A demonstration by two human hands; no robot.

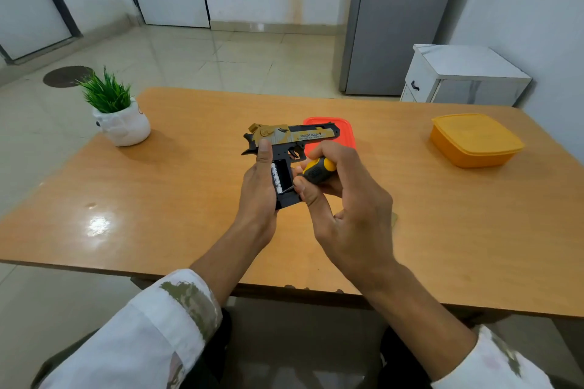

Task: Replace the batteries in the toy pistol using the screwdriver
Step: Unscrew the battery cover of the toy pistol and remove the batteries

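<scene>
Black-and-gold plastic toy pistol (289, 148) held above orange wooden table (189, 199) centre | left hand (257, 186) wrapped its grip | right hand (344, 199) pinched yellow-black screwdriver (317, 170), tip entering open grip compartment from 3 o'clock | judged light, rigid, slick; hold by grip.

Left hand (257, 189) holds toy pistol (286, 148); right hand (344, 199) works screwdriver (317, 170) into grip

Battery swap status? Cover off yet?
Done: the battery bay in the grip of the gold-and-black plastic toy pistol stands open, no cover on it. In hand: the left hand holds the pistol; the right hand grips the yellow-and-black-handled screwdriver, tip at the white cylindrical battery in the bay. Left: swapping, then closing and screwing the cover. Whether that battery is old or new cannot be told.
</scene>
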